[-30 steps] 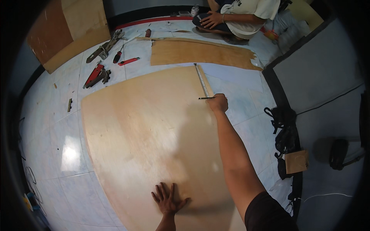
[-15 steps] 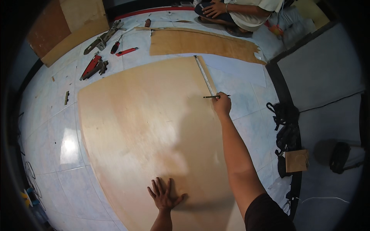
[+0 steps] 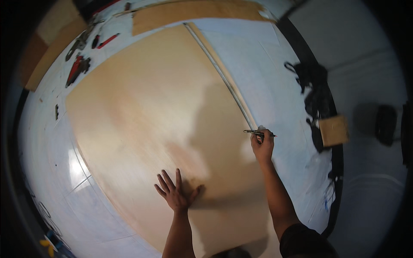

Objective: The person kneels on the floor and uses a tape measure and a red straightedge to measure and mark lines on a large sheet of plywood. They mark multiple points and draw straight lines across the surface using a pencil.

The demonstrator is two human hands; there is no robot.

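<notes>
A large sheet of plywood (image 3: 142, 116) lies flat on the floor in front of me. Along its right edge stretches a tape measure (image 3: 220, 76), its blade running from the far edge down to my right hand (image 3: 263, 148). That hand is closed at the near end of the blade, with a dark pen (image 3: 254, 132) sticking out crosswise between the fingers. Whether the tape's case is in the palm is hidden. My left hand (image 3: 176, 195) rests flat on the near part of the sheet, fingers spread, holding nothing.
Beyond the sheet lies a brown wooden strip (image 3: 193, 10). At the far left are a red cutter knife (image 3: 108, 41), a screwdriver (image 3: 95, 41) and other tools (image 3: 78, 69). Black bags (image 3: 312, 77) and a cardboard box (image 3: 333, 130) sit along the right wall.
My right hand has come nearer along the plywood's right edge, and more tape blade is drawn out. My left hand stays flat on the sheet. The view has shifted.
</notes>
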